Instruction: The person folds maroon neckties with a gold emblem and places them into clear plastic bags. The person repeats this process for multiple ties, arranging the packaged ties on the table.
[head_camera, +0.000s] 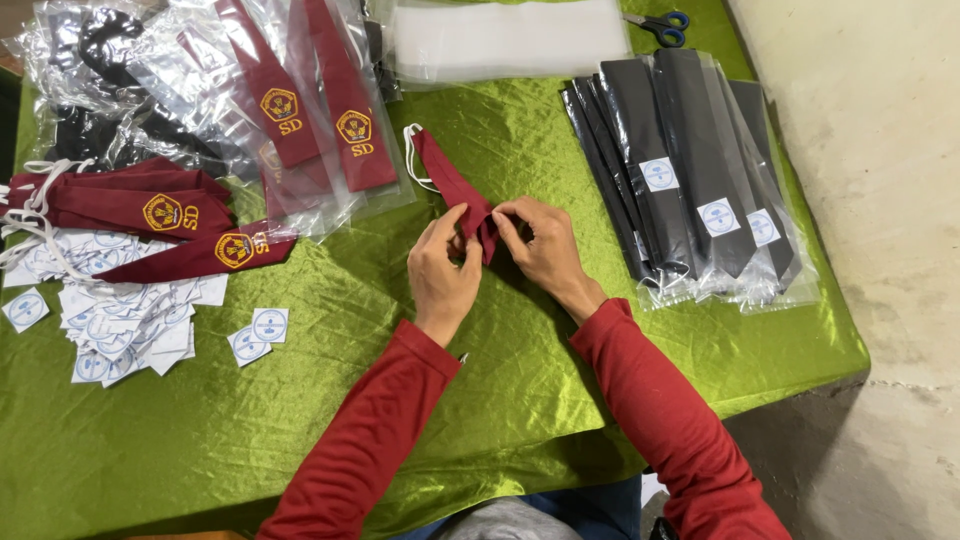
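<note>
Folding a maroon tie on the green cloth

My left hand (443, 268) and right hand (540, 245) pinch shut on the maroon tie (455, 190), mid green cloth (300, 400); light, soft, best held at the folded end. Beyond it, scissors (660, 27).

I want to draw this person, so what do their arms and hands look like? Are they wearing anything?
Both arms are covered by long red sleeves: the left sleeve and the right sleeve. The sleeves fit snugly and end at the wrists, with plain cuffs and no pattern or writing. The left hand and right hand are bare: no gloves, and no rings, watch or bracelets can be seen.
</note>
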